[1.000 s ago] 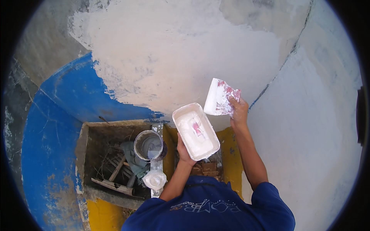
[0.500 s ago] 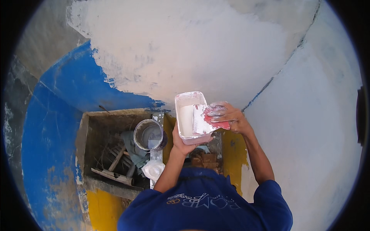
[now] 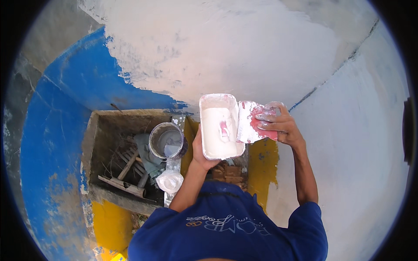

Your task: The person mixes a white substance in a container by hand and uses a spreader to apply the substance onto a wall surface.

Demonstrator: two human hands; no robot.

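White paste (image 3: 213,124) could drip if the right hand (image 3: 281,124), pinching a flat, white-smeared red scraper (image 3: 249,124), tilts it at three o'clock of the white rectangular tub (image 3: 217,101) the left hand (image 3: 200,151) clasps.

Patchy whitish wall (image 3: 244,52), blue paint (image 3: 80,78) left; concrete trough (image 3: 115,195), yellow paint (image 3: 111,224) below.

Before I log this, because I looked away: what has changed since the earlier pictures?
The spreader, in the right hand, came down-left over the white tray, then moved right to its right rim. The tray, in the left hand, turned straighter. Both hands kept their holds; the bucket stayed put.
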